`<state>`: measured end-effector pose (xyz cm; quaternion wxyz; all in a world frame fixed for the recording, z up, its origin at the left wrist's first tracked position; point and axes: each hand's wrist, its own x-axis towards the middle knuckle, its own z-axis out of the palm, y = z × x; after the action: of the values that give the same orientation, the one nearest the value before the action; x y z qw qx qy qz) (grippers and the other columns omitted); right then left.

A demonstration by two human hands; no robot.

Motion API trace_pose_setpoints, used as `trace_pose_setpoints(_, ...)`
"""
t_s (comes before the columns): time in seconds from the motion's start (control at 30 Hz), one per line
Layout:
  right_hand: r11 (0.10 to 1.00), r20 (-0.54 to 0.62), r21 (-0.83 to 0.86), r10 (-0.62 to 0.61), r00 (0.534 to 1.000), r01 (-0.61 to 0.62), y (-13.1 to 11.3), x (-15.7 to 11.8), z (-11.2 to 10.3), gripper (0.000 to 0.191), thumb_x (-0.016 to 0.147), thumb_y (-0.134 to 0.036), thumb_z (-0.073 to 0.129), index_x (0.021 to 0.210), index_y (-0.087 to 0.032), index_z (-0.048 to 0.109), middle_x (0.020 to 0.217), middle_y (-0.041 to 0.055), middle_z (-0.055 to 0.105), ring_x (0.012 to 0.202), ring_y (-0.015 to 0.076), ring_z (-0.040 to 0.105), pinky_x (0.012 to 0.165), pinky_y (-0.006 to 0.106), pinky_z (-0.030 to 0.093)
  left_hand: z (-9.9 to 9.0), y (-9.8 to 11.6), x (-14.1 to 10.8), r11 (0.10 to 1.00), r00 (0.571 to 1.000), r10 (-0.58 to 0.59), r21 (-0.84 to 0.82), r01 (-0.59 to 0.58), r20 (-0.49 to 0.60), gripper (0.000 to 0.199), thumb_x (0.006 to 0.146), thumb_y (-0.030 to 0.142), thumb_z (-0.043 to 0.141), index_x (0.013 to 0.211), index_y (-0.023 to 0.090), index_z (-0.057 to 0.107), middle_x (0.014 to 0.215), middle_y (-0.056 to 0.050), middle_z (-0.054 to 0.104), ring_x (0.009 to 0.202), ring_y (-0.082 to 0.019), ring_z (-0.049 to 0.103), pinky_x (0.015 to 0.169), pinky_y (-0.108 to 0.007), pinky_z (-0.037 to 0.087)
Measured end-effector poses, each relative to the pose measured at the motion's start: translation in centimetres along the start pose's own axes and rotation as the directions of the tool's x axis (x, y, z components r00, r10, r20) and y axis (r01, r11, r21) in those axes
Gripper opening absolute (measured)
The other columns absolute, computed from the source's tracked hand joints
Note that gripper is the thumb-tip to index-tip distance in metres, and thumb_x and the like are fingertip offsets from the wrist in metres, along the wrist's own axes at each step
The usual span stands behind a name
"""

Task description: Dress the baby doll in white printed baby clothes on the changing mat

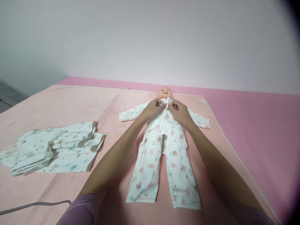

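Note:
A baby doll lies face up, dressed in a white printed jacket and matching trousers. Both sleeves are spread outward. At the upper chest, just under the collar, my left hand pinches the jacket's front edge. Close beside it, my right hand has its fingers closed on the same front opening. Below the hands the jacket's lower front hangs slightly apart over the trousers' waist. The small fastening between my fingertips is too small to make out.
Folded white cloths with green prints lie to the left on a pink blanket. A grey cable runs in at the lower left. Behind stands a pale wall, and a brighter pink surface shows at the right.

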<state>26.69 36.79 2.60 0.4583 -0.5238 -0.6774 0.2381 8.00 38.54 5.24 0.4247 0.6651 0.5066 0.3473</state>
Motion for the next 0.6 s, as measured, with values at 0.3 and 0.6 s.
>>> trace_pose_setpoints(0.3, 0.989, 0.044, -0.126, -0.070, 0.997, 0.075, 1.4, 4.7, -1.9, 0.026, 0.090, -0.037, 0.070, 0.113, -0.025, 0.068, 0.126, 0.0098, 0.069, 0.118, 0.0290, 0.060, 0.095, 0.045, 0.052, -0.9, -1.2, 3.1, 0.924, 0.948, 0.291, 0.295, -0.243, -0.132, 0.021, 0.097, 0.037, 0.066, 0.115, 0.028, 0.072, 0.108, -0.004, 0.069, 0.085, -0.018, 0.065, 0.081, -0.032, 0.048)
trace_pose_setpoints(0.6, 0.998, 0.160, -0.046, -0.029, 0.987, 0.037, 3.4, 7.1, -1.9, 0.029, 0.088, -0.050, 0.073, 0.099, -0.023, 0.074, 0.111, 0.0077, 0.072, 0.097, 0.0242, 0.062, 0.089, 0.040, 0.051, -0.6, -1.7, 4.8, 0.851, 0.889, 0.443, 0.366, -0.376, -0.114, 0.015, 0.099, 0.034, 0.063, 0.101, 0.025, 0.075, 0.107, -0.004, 0.077, 0.092, -0.022, 0.068, 0.082, -0.033, 0.048)
